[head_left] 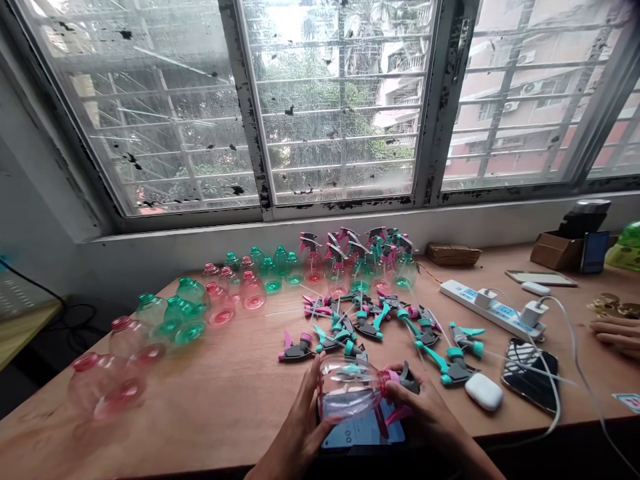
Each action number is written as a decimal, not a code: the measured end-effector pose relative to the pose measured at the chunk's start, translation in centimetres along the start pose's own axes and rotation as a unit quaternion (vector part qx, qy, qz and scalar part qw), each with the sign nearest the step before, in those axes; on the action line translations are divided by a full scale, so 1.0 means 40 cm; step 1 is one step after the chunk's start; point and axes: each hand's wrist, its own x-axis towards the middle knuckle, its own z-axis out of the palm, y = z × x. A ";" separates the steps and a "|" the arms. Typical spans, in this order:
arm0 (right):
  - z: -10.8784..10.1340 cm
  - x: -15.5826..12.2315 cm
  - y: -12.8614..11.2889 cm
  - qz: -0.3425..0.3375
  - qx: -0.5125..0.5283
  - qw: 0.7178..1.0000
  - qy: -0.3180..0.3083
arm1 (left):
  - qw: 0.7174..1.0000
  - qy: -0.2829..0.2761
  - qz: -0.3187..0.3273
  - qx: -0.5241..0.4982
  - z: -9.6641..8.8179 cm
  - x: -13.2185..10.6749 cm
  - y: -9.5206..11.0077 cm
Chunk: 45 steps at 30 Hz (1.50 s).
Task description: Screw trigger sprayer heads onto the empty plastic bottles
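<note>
A clear pinkish spray bottle (347, 387) lies on its side in the air near the table's front edge. My left hand (307, 410) is wrapped round its body. At its neck, my right hand (425, 403) grips the grey and pink trigger sprayer (409, 380), whose pink collar sits against the bottle mouth; how tightly it is screwed on I cannot tell. Below the bottle is a phone with a lit screen (363, 432), partly hidden. Just beyond my hands lie several loose trigger sprayers (370, 323) in grey with teal or pink, their thin tubes pointing various ways.
Open-necked pink bottles (219, 305) and green bottles (185, 320) stand left and back. Bottles fitted with sprayers (360, 267) cluster by the window. Rightward are a power strip (490, 308), a white earbud case (483, 391), a dark phone (531, 373), cables and another person's hand (617, 333).
</note>
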 end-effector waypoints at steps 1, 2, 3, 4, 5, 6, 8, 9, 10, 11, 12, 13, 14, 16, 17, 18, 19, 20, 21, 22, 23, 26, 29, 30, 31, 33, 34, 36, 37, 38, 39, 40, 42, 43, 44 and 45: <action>0.000 0.001 0.000 -0.001 0.001 1.000 -0.005 | 1.000 -0.005 0.002 -0.006 0.000 -0.001 -0.007; -0.001 0.001 0.000 -0.004 -0.001 1.000 -0.011 | 1.000 -0.014 0.002 -0.012 -0.001 -0.002 -0.013; -0.002 0.001 0.000 -0.009 -0.006 1.000 -0.017 | 1.000 -0.024 0.002 -0.016 -0.001 -0.003 -0.016; -0.004 0.001 0.001 -0.013 -0.010 1.000 -0.021 | 0.999 -0.033 0.002 -0.020 -0.002 -0.004 -0.016; -0.005 0.001 0.001 -0.015 -0.013 1.000 -0.024 | 0.999 -0.039 0.000 -0.022 -0.002 -0.004 -0.015; -0.006 0.000 0.001 -0.013 -0.013 1.000 -0.024 | 0.999 -0.042 -0.001 -0.023 -0.003 -0.004 -0.011; -0.006 -0.001 0.002 -0.001 -0.006 1.000 -0.015 | 0.999 -0.040 -0.006 -0.021 -0.003 -0.003 -0.002; -0.004 -0.002 0.001 0.004 0.000 1.000 -0.006 | 0.999 -0.039 -0.008 -0.018 -0.004 -0.002 0.002; -0.002 -0.002 0.001 0.007 0.007 1.000 0.003 | 0.999 -0.037 -0.006 -0.013 -0.004 -0.002 0.004; 0.000 -0.003 0.000 0.006 0.012 1.000 0.011 | 0.999 -0.034 -0.001 -0.004 -0.004 -0.001 0.005; 0.003 -0.003 -0.001 0.005 0.018 1.000 0.016 | 0.999 -0.031 0.005 0.005 -0.004 -0.002 0.005; 0.005 -0.004 -0.002 0.003 0.022 1.000 0.016 | 0.999 -0.031 0.012 0.010 -0.004 -0.002 0.004; 0.007 -0.004 -0.003 0.001 0.026 1.000 0.015 | 0.999 -0.034 0.018 0.008 -0.005 -0.003 0.001; 0.010 -0.003 -0.005 0.002 0.030 0.999 0.016 | 0.999 -0.045 0.016 -0.016 -0.004 -0.004 -0.003; 0.010 -0.003 -0.004 0.004 0.031 0.999 0.018 | 0.998 -0.052 0.009 -0.034 -0.003 -0.005 -0.004; 0.010 -0.002 -0.004 0.005 0.030 0.999 0.020 | 0.997 -0.055 -0.001 -0.050 -0.003 -0.005 -0.005; 0.009 -0.002 -0.003 0.005 0.028 0.999 0.023 | 0.997 -0.055 -0.011 -0.062 -0.002 -0.005 -0.004; 0.008 -0.001 -0.002 0.005 0.026 0.999 0.025 | 0.996 -0.052 -0.019 -0.071 -0.001 -0.004 -0.002; 0.008 -0.001 -0.001 0.004 0.023 0.999 0.026 | 0.995 -0.050 -0.026 -0.081 0.000 -0.003 0.002; 0.008 0.000 0.000 0.003 0.022 0.999 0.025 | 0.994 -0.050 -0.031 -0.092 0.001 -0.002 0.007; 0.008 0.000 0.001 0.002 0.020 0.999 0.024 | 0.993 -0.050 -0.034 -0.102 0.002 0.000 0.013; 0.010 0.001 -0.001 0.000 0.015 1.000 0.022 | 0.993 -0.044 -0.039 -0.105 0.003 0.005 0.031; 0.014 0.000 -0.008 0.003 0.012 1.000 0.029 | 0.997 -0.031 -0.037 -0.059 0.001 0.007 0.033; 0.015 -0.001 -0.011 0.005 0.010 0.999 0.030 | 0.998 -0.029 -0.032 -0.043 -0.001 0.005 0.029; 0.016 -0.002 -0.016 0.007 0.008 1.000 0.028 | 0.999 -0.027 -0.025 -0.028 -0.002 0.003 0.023; 0.015 -0.005 -0.025 0.005 -0.005 1.000 0.014 | 1.000 -0.024 -0.007 -0.007 -0.005 -0.002 0.011; 0.014 -0.007 -0.029 0.003 -0.014 1.000 0.003 | 1.000 -0.024 0.000 0.001 -0.006 -0.005 0.007; 0.011 -0.009 -0.034 -0.001 -0.026 1.000 -0.015 | 0.999 -0.033 0.002 0.008 -0.006 -0.008 0.007; 0.009 -0.010 -0.034 -0.001 -0.027 0.999 -0.019 | 0.999 -0.039 0.000 0.003 -0.005 -0.009 0.010; 0.007 -0.010 -0.033 0.001 -0.027 0.999 -0.019 | 0.999 -0.045 -0.002 -0.006 -0.004 -0.008 0.016; 0.005 -0.009 -0.030 0.004 -0.025 1.000 -0.018 | 0.999 -0.049 -0.005 -0.019 -0.003 -0.007 0.022; 0.003 -0.008 -0.027 0.007 -0.022 1.000 -0.016 | 0.998 -0.052 -0.006 -0.034 -0.002 -0.005 0.029; 0.000 -0.005 -0.019 0.008 -0.017 1.000 -0.012 | 0.997 -0.049 -0.012 -0.056 -0.002 -0.001 0.039; -0.002 -0.003 -0.016 0.007 -0.015 1.000 -0.010 | 0.998 -0.044 -0.017 -0.051 -0.002 0.000 0.042; -0.003 -0.002 -0.014 0.006 -0.012 1.000 -0.008 | 0.998 -0.037 -0.023 -0.038 -0.003 0.001 0.042; -0.003 -0.001 -0.013 0.006 -0.009 1.000 -0.007 | 0.999 -0.032 -0.028 -0.025 -0.004 0.000 0.040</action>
